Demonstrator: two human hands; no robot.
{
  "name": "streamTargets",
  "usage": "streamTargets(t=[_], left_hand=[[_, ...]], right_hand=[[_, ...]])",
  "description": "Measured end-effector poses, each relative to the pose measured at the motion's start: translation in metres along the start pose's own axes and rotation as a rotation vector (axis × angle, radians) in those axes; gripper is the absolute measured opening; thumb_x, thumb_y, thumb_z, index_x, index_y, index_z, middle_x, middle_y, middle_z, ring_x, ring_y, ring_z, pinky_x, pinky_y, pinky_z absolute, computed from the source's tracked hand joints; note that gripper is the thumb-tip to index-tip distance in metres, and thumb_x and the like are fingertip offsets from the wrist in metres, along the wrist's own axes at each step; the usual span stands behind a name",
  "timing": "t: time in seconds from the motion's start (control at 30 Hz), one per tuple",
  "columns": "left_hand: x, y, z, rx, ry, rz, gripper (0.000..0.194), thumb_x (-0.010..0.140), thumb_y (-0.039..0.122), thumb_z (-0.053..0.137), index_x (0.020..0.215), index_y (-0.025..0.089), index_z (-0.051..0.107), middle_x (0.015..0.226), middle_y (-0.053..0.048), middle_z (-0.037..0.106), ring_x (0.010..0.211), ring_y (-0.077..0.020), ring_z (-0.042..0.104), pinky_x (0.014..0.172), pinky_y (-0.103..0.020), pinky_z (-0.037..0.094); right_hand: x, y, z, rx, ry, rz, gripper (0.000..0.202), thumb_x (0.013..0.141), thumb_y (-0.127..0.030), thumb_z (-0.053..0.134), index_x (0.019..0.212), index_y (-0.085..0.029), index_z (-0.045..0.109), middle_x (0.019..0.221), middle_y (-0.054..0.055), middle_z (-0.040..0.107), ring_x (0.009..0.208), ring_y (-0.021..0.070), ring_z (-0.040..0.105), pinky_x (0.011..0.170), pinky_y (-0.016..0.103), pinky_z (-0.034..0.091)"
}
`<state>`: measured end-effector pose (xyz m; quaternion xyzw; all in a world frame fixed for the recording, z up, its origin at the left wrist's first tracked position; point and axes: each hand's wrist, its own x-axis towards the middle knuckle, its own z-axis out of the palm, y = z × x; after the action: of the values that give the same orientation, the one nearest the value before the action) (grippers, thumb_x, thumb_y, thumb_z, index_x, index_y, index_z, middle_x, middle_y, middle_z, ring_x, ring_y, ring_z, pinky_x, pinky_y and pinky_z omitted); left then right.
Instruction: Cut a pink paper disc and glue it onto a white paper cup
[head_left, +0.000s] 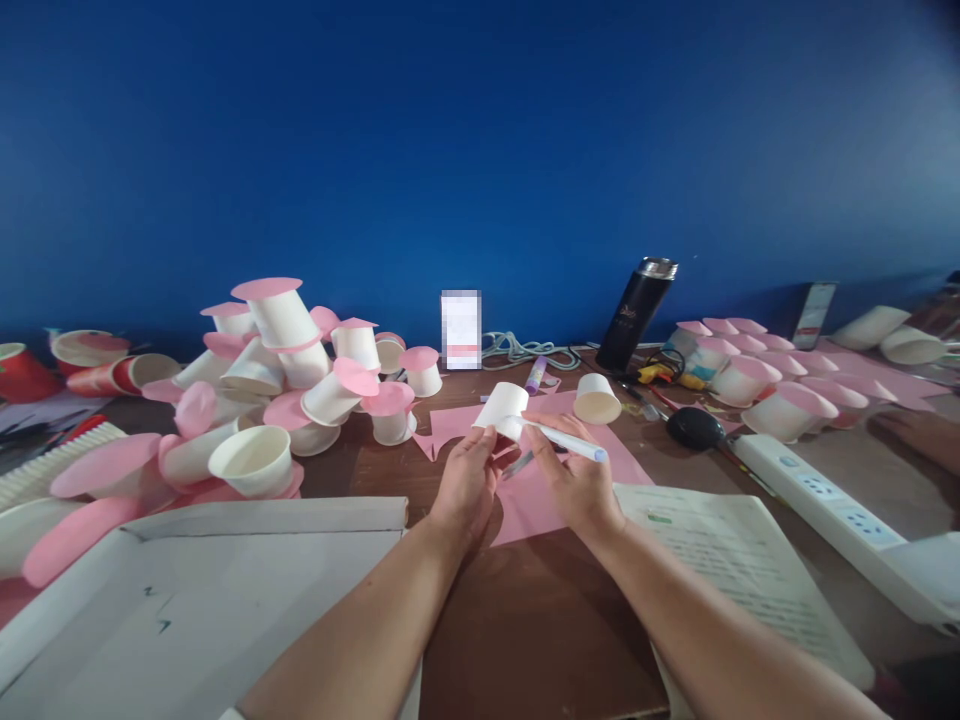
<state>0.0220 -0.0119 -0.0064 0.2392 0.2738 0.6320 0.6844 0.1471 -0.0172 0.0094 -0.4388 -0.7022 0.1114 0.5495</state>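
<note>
My left hand (pixel 466 482) is closed around the lower side of a white paper cup (pixel 501 405), which is tilted above a pink paper sheet (pixel 525 505). Between the fingers of my right hand (pixel 581 490) is a white marker (pixel 566 440) with a bluish end. The marker's other end points at the cup; whether its tip touches the cup is hidden. A greyish thin object (pixel 517 466) shows between my hands, too unclear to name. Just beyond the right hand, another white paper cup (pixel 597 400) lies on its side. A purple glue stick (pixel 536 374) rests behind the held cup.
Many cups with pink paper discs (pixel 285 320) are piled at left, with more (pixel 795 405) at right. A shallow white box (pixel 247 590), a written paper (pixel 735 560), a power strip (pixel 832 510) and a black flask (pixel 636 315) surround the hands. Another person's hand (pixel 919 440) is far right.
</note>
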Motion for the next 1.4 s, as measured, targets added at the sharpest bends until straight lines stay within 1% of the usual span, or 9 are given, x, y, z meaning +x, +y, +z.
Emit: streamTargets(t=[0.27, 0.37, 0.43, 0.57, 0.67, 0.83, 1.03, 1.2, 1.4], left_hand=[[0.0002, 0.0002, -0.0001, 0.017, 0.019, 0.006, 0.021, 0.069, 0.03, 0.074, 0.075, 0.012, 0.066, 0.076, -0.004, 0.065, 0.07, -0.0135, 0.06, 0.077, -0.031, 0.046], [0.0004, -0.0003, -0.0003, 0.03, 0.022, 0.016, 0.022, 0.068, 0.032, 0.075, 0.075, 0.012, 0.066, 0.076, -0.004, 0.065, 0.07, -0.0133, 0.06, 0.076, -0.03, 0.046], [0.0001, -0.0002, 0.0003, 0.034, 0.017, 0.018, 0.021, 0.068, 0.031, 0.074, 0.076, 0.013, 0.067, 0.078, -0.005, 0.065, 0.072, -0.0138, 0.06, 0.076, -0.03, 0.046], [-0.0003, 0.0005, 0.0014, 0.037, -0.005, 0.018, 0.021, 0.069, 0.031, 0.074, 0.078, 0.013, 0.067, 0.081, -0.005, 0.067, 0.076, -0.0144, 0.061, 0.079, -0.031, 0.046], [-0.0002, 0.0004, 0.0013, 0.04, 0.02, 0.018, 0.023, 0.068, 0.032, 0.075, 0.077, 0.013, 0.067, 0.078, -0.004, 0.066, 0.071, -0.0132, 0.06, 0.078, -0.03, 0.046], [0.0002, -0.0007, 0.0003, 0.033, 0.008, 0.015, 0.022, 0.067, 0.032, 0.075, 0.078, 0.014, 0.067, 0.083, -0.006, 0.067, 0.076, -0.015, 0.061, 0.078, -0.031, 0.046], [0.0019, -0.0017, -0.0018, 0.041, 0.039, 0.013, 0.023, 0.067, 0.032, 0.075, 0.075, 0.013, 0.066, 0.077, -0.004, 0.065, 0.071, -0.0132, 0.059, 0.074, -0.029, 0.047], [0.0024, 0.0006, -0.0017, -0.062, 0.103, -0.022, 0.014, 0.071, 0.023, 0.07, 0.074, 0.012, 0.063, 0.074, -0.004, 0.063, 0.07, -0.0133, 0.06, 0.077, -0.032, 0.047], [0.0017, 0.0014, -0.0014, -0.066, 0.084, -0.048, 0.009, 0.071, 0.02, 0.067, 0.072, 0.012, 0.063, 0.072, -0.003, 0.063, 0.067, -0.0124, 0.059, 0.077, -0.032, 0.047]], right_hand=[[0.0006, 0.0013, -0.0014, -0.005, -0.017, 0.037, 0.016, 0.089, -0.027, 0.056, 0.098, -0.021, 0.067, 0.092, 0.005, 0.069, 0.086, 0.0198, 0.064, 0.078, 0.034, 0.052], [0.0019, 0.0003, -0.002, -0.015, 0.015, 0.06, 0.017, 0.089, -0.028, 0.055, 0.098, -0.02, 0.067, 0.093, 0.005, 0.069, 0.085, 0.0194, 0.064, 0.072, 0.032, 0.052], [0.0021, -0.0008, -0.0024, -0.003, -0.015, 0.061, 0.017, 0.089, -0.028, 0.055, 0.097, -0.02, 0.068, 0.092, 0.005, 0.069, 0.085, 0.0193, 0.064, 0.071, 0.031, 0.052], [0.0012, -0.0012, -0.0024, 0.007, -0.05, 0.001, 0.016, 0.09, -0.026, 0.055, 0.097, -0.02, 0.067, 0.092, 0.005, 0.07, 0.089, 0.0197, 0.063, 0.08, 0.034, 0.05], [0.0007, -0.0003, -0.0024, -0.004, -0.001, 0.017, 0.016, 0.09, -0.026, 0.054, 0.099, -0.02, 0.067, 0.094, 0.006, 0.07, 0.089, 0.0196, 0.063, 0.077, 0.033, 0.051], [0.0013, -0.0003, -0.002, -0.019, -0.043, -0.011, 0.015, 0.089, -0.026, 0.055, 0.097, -0.02, 0.067, 0.092, 0.005, 0.07, 0.09, 0.0202, 0.064, 0.081, 0.034, 0.05], [0.0016, 0.0019, -0.0011, -0.035, 0.011, 0.038, 0.017, 0.09, -0.028, 0.054, 0.097, -0.02, 0.067, 0.095, 0.006, 0.071, 0.089, 0.0198, 0.064, 0.074, 0.03, 0.052], [0.0012, -0.0006, -0.005, -0.026, 0.009, 0.144, 0.022, 0.09, -0.035, 0.053, 0.097, -0.02, 0.068, 0.092, 0.006, 0.071, 0.078, 0.0183, 0.065, 0.06, 0.026, 0.049], [0.0008, -0.0014, -0.0046, -0.039, -0.046, 0.154, 0.022, 0.089, -0.037, 0.055, 0.093, -0.021, 0.07, 0.088, 0.004, 0.072, 0.077, 0.0188, 0.067, 0.066, 0.027, 0.051]])
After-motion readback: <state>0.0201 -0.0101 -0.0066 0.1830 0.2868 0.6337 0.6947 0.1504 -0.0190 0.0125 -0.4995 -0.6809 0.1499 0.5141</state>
